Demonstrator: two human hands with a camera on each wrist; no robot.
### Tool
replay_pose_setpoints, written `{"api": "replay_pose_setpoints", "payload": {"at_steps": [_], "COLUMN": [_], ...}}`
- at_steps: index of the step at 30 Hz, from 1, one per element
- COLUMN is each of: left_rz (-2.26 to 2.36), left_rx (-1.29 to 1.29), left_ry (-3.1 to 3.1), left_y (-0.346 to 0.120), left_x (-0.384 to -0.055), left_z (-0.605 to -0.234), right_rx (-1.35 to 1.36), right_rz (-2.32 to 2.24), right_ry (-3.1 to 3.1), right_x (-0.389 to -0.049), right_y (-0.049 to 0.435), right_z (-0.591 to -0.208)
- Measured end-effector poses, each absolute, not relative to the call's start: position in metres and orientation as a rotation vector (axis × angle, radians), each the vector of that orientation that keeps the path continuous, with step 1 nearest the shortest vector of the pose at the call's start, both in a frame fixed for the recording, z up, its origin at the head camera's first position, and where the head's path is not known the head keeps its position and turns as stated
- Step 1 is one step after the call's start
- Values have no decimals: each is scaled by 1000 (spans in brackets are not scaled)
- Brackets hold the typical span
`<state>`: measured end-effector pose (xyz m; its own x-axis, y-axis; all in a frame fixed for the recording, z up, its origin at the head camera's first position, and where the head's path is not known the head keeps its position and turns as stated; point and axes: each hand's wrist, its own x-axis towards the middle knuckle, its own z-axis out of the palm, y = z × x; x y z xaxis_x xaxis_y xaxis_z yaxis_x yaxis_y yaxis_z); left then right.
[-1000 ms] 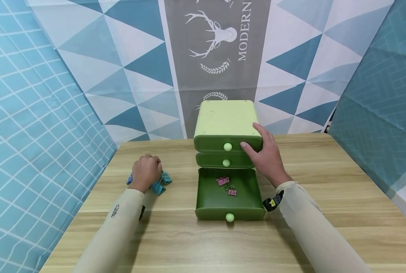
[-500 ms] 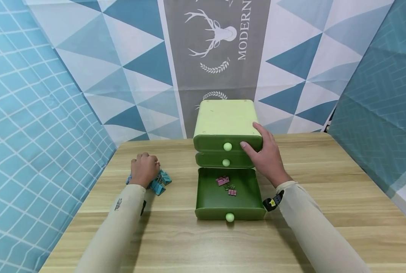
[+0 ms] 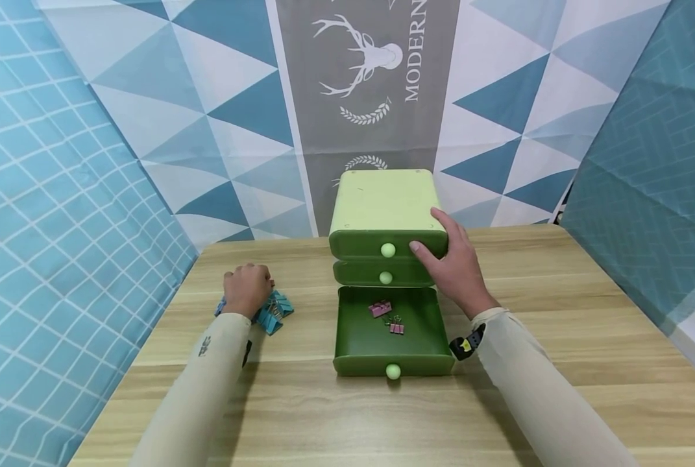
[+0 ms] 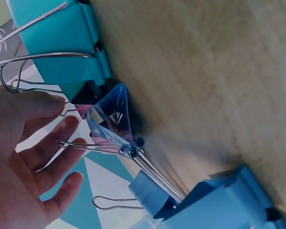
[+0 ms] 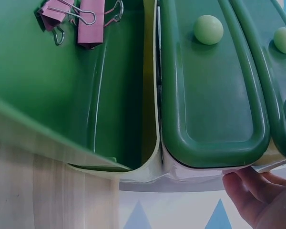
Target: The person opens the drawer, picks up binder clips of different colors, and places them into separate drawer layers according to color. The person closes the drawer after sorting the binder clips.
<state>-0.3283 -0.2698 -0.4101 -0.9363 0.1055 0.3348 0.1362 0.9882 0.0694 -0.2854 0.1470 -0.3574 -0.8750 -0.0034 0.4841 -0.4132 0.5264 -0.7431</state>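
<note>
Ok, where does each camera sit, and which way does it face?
Head: on the person's head, facing forward and down; drawer unit, left hand, right hand and sleeves show.
Left wrist: on that wrist, facing a turquoise clip and blue clips; the left hand shows at left.
Right wrist: on that wrist, facing green drawer fronts; part of the right hand shows lower right.
Shared: head and right wrist both show pink clips in the open drawer.

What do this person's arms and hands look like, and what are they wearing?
The left hand and right hand are ungloved. Both arms have long, plain beige sleeves; the left sleeve bears a small dark marking. The right wrist has a black band with a yellow patch; only a dark edge shows at the left wrist.
</note>
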Motion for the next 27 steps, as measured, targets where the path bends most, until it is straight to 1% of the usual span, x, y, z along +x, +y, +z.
{"api": "replay_pose_setpoints", "payload": {"at_steps": [12, 27], "left_rz": [-118, -288], "left_rx": [-97, -164], "left_ry": [-2798, -2582], "left_y": [-271, -277], "left_x": [-327, -324], "left_z": [-409, -416], "right_rx": [342, 351], "right_rz": [1308, 1310], "right_ry": [-2339, -2336], "right_x": [-284, -284], "right_y": [147, 147], "right_z": [-358, -357]}}
